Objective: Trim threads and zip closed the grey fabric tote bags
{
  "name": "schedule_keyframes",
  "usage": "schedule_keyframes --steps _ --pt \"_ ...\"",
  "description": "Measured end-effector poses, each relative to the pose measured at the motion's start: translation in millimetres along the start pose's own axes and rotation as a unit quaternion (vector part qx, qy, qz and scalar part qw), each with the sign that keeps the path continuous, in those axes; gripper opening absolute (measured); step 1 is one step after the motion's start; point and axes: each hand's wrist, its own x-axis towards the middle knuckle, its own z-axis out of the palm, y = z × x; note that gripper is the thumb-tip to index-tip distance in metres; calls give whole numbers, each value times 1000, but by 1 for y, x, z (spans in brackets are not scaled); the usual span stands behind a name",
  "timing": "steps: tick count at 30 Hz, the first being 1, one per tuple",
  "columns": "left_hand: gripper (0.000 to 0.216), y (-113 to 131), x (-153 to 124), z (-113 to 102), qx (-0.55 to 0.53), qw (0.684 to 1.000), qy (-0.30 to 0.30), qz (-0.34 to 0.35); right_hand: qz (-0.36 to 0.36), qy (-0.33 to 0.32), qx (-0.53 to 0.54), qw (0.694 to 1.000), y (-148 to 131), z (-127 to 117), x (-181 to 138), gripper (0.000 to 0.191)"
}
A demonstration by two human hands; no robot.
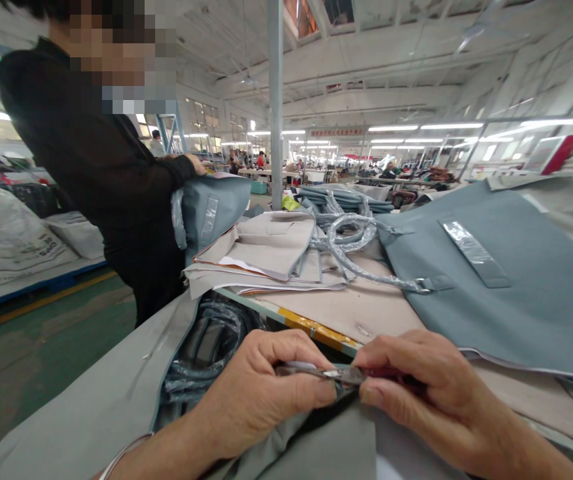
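Bottom centre, left hand (261, 393) pinches the grey fabric edge (316, 433) while right hand (436, 393) grips small snips (336, 375) at it: trimming underway, finished bags (491, 293) stacked upper right.

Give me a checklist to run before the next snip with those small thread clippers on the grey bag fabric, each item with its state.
1. Left hand pinches the grey bag fabric beside the blades: ok.
2. Right hand holds the small metal thread clippers with the red handle: ok.
3. Blade tips clear of the left fingertips: not ok, they sit almost against them.
4. Thread to be cut in sight: cannot tell, too small.
5. Grey-blue tote bag with plastic-wrapped handles lies apart from the hands on the work table: ok.
6. Person in black stands well off, holding another bag: ok.
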Motion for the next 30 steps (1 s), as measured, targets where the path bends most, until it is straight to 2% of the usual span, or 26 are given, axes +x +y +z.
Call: schedule_keyframes --steps 5,8,10,15,17,19,21,24,27,30 --pt "8 6 -2 3 6 999 27 24 53 28 39 997 4 -6 0 30" --pt "7 7 -6 5 -10 998 59 26 119 75 17 990 17 -5 4 37" --pt "4 4 -8 5 7 997 69 47 168 76 -9 983 30 -1 8 39" --pt "8 -4 -10 -2 74 974 61 207 231 48 -29 971 55 9 16 45" --pt "14 -6 -11 -5 96 960 46 259 231 50 -16 971 54 10 15 46" --pt "17 -7 -12 -6 122 952 40 278 223 51 9 974 46 10 13 44" --pt "16 -7 -16 -7 133 952 46 272 213 46 35 975 34 10 10 42" --pt "2 -6 -21 -8 88 974 67 197 203 36 65 976 15 11 7 40" --pt "29 0 -23 -9 44 990 68 113 189 27 95 977 2 13 6 37" --pt "36 9 -21 -7 74 991 70 82 173 16 115 978 -6 14 6 35"
